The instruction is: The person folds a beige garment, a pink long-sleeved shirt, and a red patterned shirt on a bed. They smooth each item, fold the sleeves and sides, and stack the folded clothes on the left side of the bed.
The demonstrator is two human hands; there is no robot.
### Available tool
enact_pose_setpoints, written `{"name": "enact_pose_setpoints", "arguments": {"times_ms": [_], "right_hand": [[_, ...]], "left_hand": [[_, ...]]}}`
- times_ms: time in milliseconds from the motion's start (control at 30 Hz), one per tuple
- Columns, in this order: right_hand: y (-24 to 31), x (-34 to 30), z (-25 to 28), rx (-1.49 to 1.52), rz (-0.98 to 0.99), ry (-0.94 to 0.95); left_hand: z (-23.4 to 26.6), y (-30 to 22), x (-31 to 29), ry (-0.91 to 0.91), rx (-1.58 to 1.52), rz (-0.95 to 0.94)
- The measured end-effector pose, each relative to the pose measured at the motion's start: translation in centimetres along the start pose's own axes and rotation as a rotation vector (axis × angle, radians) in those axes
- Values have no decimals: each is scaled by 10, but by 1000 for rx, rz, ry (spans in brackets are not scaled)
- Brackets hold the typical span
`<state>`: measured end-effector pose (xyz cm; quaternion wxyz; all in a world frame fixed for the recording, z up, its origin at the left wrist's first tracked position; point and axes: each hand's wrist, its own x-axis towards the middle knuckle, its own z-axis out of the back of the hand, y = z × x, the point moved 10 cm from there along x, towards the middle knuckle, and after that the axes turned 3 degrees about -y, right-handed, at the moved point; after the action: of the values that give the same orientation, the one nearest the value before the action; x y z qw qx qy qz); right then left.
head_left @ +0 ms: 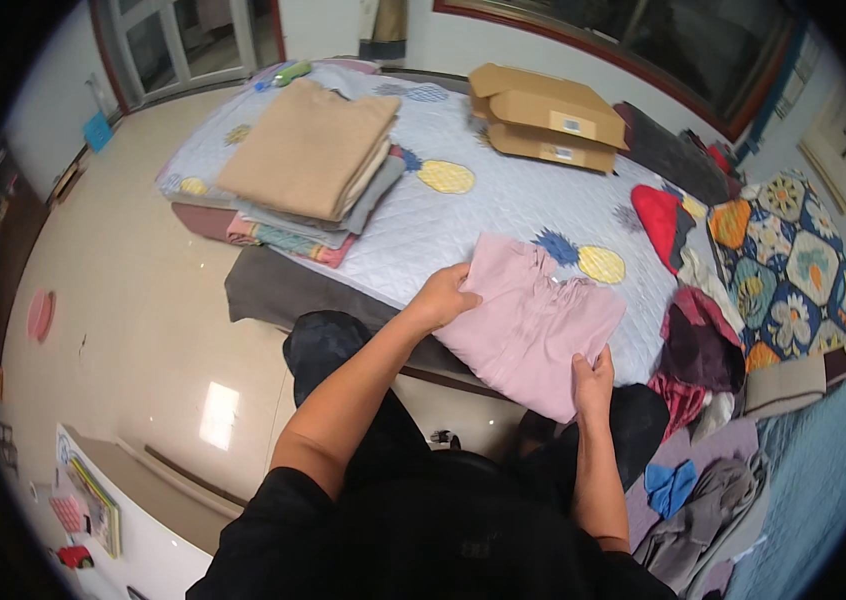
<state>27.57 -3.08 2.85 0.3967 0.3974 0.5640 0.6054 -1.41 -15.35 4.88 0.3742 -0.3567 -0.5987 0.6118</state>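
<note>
Between my two hands is a pale pink garment point(543, 325), partly folded, with a gathered, ruffled edge on its far side. My left hand point(446, 298) grips its left edge with the thumb on top. Lower on the right, my right hand point(593, 380) pinches the near right corner. The garment rests over the near edge of a bed with a white quilted cover point(413, 235) printed with pineapples. Its exact kind is not clear from here.
A stack of folded beige and grey cloths point(313, 150) lies on the bed's left. Cardboard boxes point(548, 115) sit farther back. Heaped clothes point(703, 340) and a patterned cushion point(793, 265) are at the right. A white table point(143, 540) stands at the lower left.
</note>
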Motion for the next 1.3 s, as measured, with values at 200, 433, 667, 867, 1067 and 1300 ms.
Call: {"name": "enact_pose_setpoints", "arguments": {"times_ms": [200,433,667,867,1067,1300], "right_hand": [[98,37,-132,23,269,168],[203,69,-333,360,381,381],[181,85,-488,360,295,395],[109,121,-487,234,147,320],[190,26,-463,-485,958,244],[206,10,-509,-787,1019,467]], "left_hand": [[143,-96,-16,-280,233,-264],[325,-242,-32,-542,549,-410],[456,-248,-48,-970,1025,-209],[376,-174,-69,-811,1134,-453],[334,-140,-87,-724,1417,-411],[361,-169,-36,-724,1436,-522]]}}
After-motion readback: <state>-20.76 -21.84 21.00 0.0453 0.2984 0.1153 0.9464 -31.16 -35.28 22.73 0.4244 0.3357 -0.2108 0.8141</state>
